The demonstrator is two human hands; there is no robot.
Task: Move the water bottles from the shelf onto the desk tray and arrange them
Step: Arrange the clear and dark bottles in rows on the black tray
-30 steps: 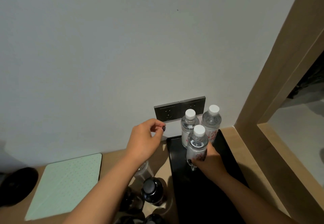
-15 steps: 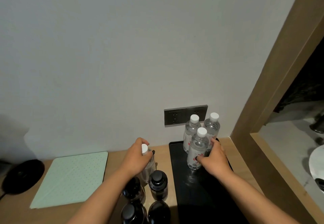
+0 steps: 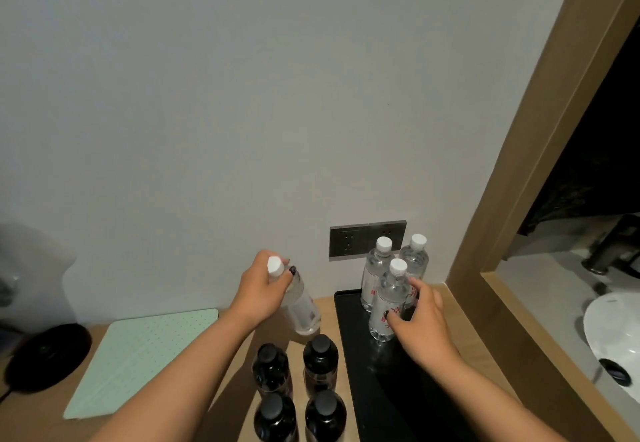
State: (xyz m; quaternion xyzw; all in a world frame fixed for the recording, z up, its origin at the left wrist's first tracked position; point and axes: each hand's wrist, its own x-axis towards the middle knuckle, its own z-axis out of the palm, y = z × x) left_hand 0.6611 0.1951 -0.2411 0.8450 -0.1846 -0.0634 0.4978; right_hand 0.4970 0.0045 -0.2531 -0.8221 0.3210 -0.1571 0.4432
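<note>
Clear plastic water bottle (image 3: 298, 303), white-capped and tilted, sits in my left hand (image 3: 260, 289), fingers clamped round its neck above the wooden worktop (image 3: 228, 386). My right hand (image 3: 420, 320) grips the front bottle (image 3: 388, 303) standing on the black tray (image 3: 349, 337); two more bottles (image 3: 375, 275) stand behind it.

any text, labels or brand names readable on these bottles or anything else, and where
Nothing can be read.
Clear water bottles on the black tray: white labels with red print, as on the front bottle, too blurred to read.
Bottle held by the left hand: label blurred, illegible.
Four dark bottles: no visible text.
Wall socket plate: no lettering visible.
</note>
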